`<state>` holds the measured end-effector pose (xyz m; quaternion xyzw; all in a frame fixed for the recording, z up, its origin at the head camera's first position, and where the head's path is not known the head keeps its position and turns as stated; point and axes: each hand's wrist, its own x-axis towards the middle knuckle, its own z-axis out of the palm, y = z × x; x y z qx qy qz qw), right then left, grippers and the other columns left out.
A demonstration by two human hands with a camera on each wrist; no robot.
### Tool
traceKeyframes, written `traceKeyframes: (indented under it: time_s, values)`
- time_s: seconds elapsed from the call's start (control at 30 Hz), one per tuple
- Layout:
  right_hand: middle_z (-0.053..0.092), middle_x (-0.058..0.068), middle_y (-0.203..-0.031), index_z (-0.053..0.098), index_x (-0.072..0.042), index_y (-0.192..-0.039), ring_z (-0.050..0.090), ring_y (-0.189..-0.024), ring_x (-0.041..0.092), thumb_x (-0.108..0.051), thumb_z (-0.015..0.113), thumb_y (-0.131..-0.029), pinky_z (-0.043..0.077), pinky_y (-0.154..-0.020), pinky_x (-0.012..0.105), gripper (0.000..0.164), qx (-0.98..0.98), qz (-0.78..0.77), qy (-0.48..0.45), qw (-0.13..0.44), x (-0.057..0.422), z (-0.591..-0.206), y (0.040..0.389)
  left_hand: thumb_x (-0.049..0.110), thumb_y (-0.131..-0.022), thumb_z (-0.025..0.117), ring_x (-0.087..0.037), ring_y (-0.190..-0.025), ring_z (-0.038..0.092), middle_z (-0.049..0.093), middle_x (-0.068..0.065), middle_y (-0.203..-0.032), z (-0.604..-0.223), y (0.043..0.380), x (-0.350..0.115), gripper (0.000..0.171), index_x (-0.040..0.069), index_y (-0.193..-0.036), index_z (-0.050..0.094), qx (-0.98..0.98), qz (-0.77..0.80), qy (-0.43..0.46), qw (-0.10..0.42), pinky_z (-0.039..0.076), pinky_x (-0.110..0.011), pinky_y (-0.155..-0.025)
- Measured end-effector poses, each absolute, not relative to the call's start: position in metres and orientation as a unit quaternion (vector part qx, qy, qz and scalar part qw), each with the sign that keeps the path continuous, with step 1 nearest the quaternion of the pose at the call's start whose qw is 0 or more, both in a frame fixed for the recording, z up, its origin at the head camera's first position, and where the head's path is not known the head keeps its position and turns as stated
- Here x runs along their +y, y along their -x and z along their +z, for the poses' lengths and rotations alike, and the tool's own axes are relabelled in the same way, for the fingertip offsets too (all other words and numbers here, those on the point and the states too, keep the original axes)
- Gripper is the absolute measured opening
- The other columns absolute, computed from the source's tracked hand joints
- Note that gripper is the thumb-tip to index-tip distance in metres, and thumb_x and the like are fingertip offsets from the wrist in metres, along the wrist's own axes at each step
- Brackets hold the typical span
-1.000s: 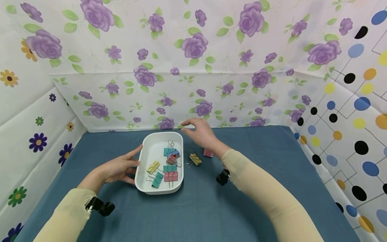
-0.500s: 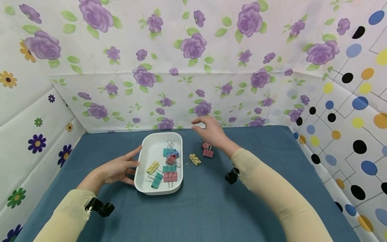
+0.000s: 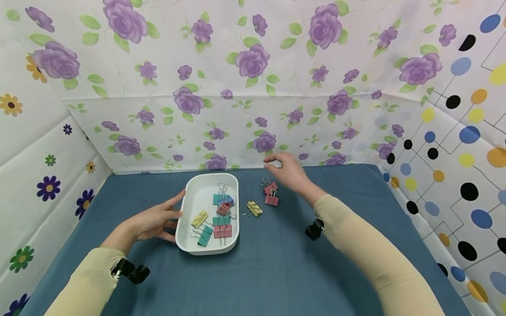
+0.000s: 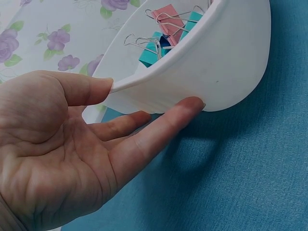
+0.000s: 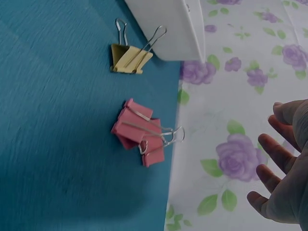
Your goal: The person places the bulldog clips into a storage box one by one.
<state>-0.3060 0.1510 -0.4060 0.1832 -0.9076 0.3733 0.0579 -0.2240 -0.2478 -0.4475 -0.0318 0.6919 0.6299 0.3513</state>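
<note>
Our L hand (image 3: 152, 220) touches white tray (image 3: 195, 193) holding binder clips (image 3: 222, 231); R hand (image 3: 289, 172) empty.
L fingers straight vs. tray's side; R fingers loosely bent, nr 2 pink clips (image 3: 271, 200) on blue cloth (image 3: 272, 267).

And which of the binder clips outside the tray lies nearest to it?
The yellow clip; the two pink clips on the cloth lie farther from the white tray.

I count: white tray (image 3: 197, 188), one; binder clips (image 3: 204, 238), ten visible. In the tray, seven: teal clips (image 3: 221, 220), three; pink-red clips (image 3: 223, 231), two; blue clip (image 3: 227, 200), one; yellow clip (image 3: 199, 219), one. On my worktop (image 3: 253, 276), three: loose pink-red clips (image 3: 271, 201), two; loose yellow clip (image 3: 254, 209), one.
</note>
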Motion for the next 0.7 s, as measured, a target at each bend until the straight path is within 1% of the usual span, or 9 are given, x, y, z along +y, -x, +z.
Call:
traceKeyframes:
  time_s: [0.07,0.13,0.3,0.43,0.57,0.7]
  values:
    - [0.057,-0.007,-0.116,0.065,-0.028,-0.109,0.048,-0.114,0.015,-0.036,0.058,-0.092,0.045,-0.085,0.039,0.02,-0.91,0.369,-0.179,0.058,0.155,-0.408,0.306,0.021,-0.1,0.043,-0.041,-0.117,0.047,0.015,-0.022,-0.148,-0.448,0.224,-0.248,0.066,0.052,-0.144,0.004,0.692,0.63,0.032,0.35,0.049,-0.056,-0.076]
    - [0.057,-0.008,-0.116,0.065,-0.028,-0.109,0.045,-0.117,0.016,-0.038,0.058,-0.092,0.043,-0.089,0.04,0.021,-0.914,0.363,-0.174,0.058,0.158,-0.409,0.306,0.021,-0.1,0.043,-0.041,-0.117,0.047,0.014,-0.022,-0.149,-0.448,0.224,-0.248,0.067,0.052,-0.144,0.004,0.693,0.63,0.032,0.35,0.049,-0.056,-0.076]
    - [0.057,-0.009,-0.114,0.065,-0.03,-0.106,0.036,-0.126,0.02,-0.04,0.058,-0.091,0.034,-0.098,0.046,0.019,-0.92,0.355,-0.153,0.059,0.166,-0.412,0.305,0.02,-0.1,0.043,-0.04,-0.115,0.049,0.013,-0.021,-0.149,-0.449,0.224,-0.248,0.067,0.052,-0.144,0.004,0.693,0.629,0.034,0.35,0.049,-0.056,-0.076]
    - [0.058,-0.01,-0.111,0.065,-0.03,-0.105,0.038,-0.124,0.02,-0.039,0.059,-0.091,0.031,-0.101,0.047,0.018,-0.92,0.357,-0.149,0.058,0.171,-0.416,0.306,0.02,-0.1,0.043,-0.04,-0.115,0.049,0.013,-0.021,-0.149,-0.449,0.224,-0.249,0.066,0.052,-0.144,0.004,0.694,0.629,0.032,0.349,0.049,-0.056,-0.075]
    - [0.059,-0.01,-0.11,0.065,-0.03,-0.105,0.041,-0.12,0.019,-0.039,0.058,-0.091,0.022,-0.107,0.046,0.018,-0.922,0.351,-0.153,0.063,0.176,-0.419,0.306,0.02,-0.101,0.043,-0.04,-0.116,0.048,0.013,-0.02,-0.15,-0.45,0.224,-0.249,0.067,0.053,-0.144,0.004,0.692,0.63,0.03,0.352,0.049,-0.056,-0.076]
    - [0.059,-0.01,-0.11,0.065,-0.03,-0.105,0.043,-0.119,0.019,-0.039,0.058,-0.091,0.013,-0.11,0.045,0.018,-0.923,0.346,-0.157,0.066,0.178,-0.42,0.307,0.021,-0.1,0.043,-0.04,-0.116,0.048,0.012,-0.019,-0.15,-0.449,0.224,-0.249,0.067,0.053,-0.143,0.003,0.691,0.629,0.029,0.354,0.049,-0.056,-0.077]
